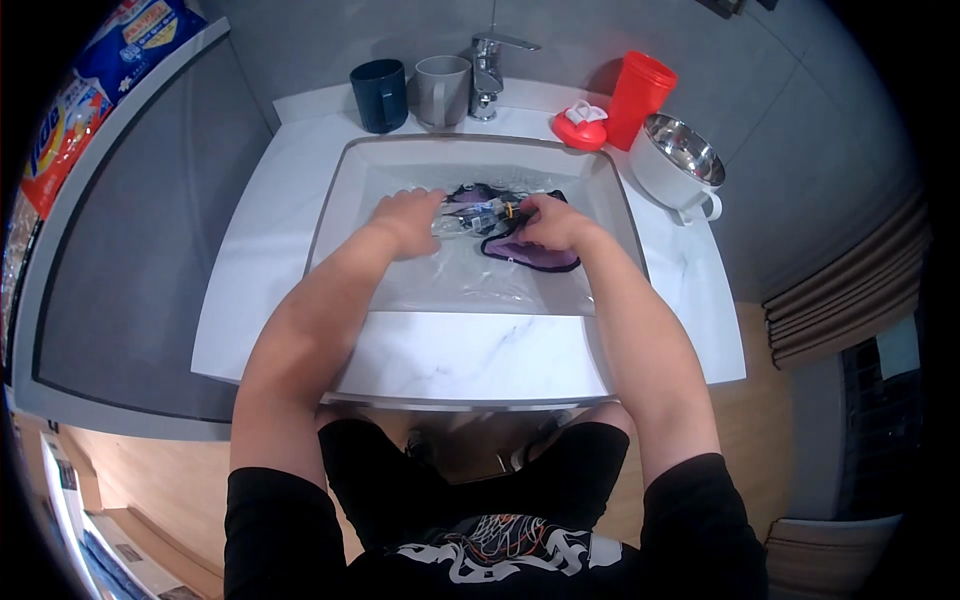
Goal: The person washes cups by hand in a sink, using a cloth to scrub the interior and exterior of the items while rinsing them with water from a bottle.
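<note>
A clear plastic bottle-like item [474, 217] with a small orange band near its right end lies crosswise in the water of the white sink [375, 297]. My left hand [408, 222] curls around its left end. The bent fingers of my right hand [552, 222] close at its right end, by the orange band. Below my right hand, a purple cloth item with black edging [532, 252] lies in the water, partly covered by that hand. More dark and purple fabric [478, 193] shows behind the clear item. Ripples blur its outline.
A chrome faucet [487, 80] stands behind the sink, beside a dark mug [379, 96] and a grey mug [442, 92]. At the right are a red lid [580, 128], a red container [638, 98] and a white metal-lined cup [675, 168]. Detergent bags [68, 140] stand far left.
</note>
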A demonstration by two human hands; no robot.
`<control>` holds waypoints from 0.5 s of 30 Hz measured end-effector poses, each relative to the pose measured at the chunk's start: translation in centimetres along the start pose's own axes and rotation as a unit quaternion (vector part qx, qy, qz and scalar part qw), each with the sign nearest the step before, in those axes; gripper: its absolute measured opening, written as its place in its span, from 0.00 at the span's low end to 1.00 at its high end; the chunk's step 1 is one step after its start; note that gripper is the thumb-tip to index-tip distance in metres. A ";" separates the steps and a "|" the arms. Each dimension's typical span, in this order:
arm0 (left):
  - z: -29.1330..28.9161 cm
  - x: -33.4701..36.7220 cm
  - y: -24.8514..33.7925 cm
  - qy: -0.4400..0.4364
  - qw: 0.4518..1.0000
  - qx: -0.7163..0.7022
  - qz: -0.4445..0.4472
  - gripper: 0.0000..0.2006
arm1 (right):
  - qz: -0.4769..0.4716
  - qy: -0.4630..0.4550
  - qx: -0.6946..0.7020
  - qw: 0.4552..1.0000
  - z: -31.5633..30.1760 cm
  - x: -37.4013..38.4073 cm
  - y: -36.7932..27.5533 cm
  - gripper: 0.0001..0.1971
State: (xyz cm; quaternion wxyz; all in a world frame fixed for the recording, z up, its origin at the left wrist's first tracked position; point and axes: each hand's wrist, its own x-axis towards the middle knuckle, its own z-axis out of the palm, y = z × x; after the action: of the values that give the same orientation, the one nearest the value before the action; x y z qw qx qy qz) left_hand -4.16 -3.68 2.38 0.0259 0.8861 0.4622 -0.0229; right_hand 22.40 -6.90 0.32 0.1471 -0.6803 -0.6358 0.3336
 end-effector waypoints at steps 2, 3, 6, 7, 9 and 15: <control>-0.2 -0.2 -0.1 0.013 0.999 -0.027 -0.014 0.32 | 0.008 -0.031 0.049 0.998 0.0 0.0 -0.3 0.34; -0.2 -0.1 -0.2 0.012 0.999 -0.027 -0.014 0.32 | 0.008 -0.032 0.049 0.998 -0.1 -0.1 -0.6 0.34; -0.3 0.0 -0.8 -0.052 0.997 -0.058 -0.018 0.33 | 0.015 -0.078 -0.008 0.997 -0.2 -0.6 -1.1 0.34; -0.1 0.0 -1.0 -0.064 0.994 -0.082 -0.022 0.32 | 0.030 -0.088 0.011 0.996 0.0 -0.9 -1.2 0.34; 0.1 0.0 -1.1 -0.079 0.991 -0.107 -0.027 0.32 | 0.045 -0.101 0.030 0.993 0.2 -1.2 -1.4 0.34; 0.0 0.1 -0.3 -0.107 0.993 -0.039 -0.040 0.31 | 0.088 -0.171 -0.032 0.981 0.3 -1.4 -1.4 0.33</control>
State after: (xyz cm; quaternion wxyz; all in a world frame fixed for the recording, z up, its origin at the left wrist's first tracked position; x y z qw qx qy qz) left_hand -4.29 -3.43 2.32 0.1090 0.8575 0.4927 -0.1005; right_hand 21.15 -8.13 1.32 -0.0158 -0.6710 -0.5994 0.4361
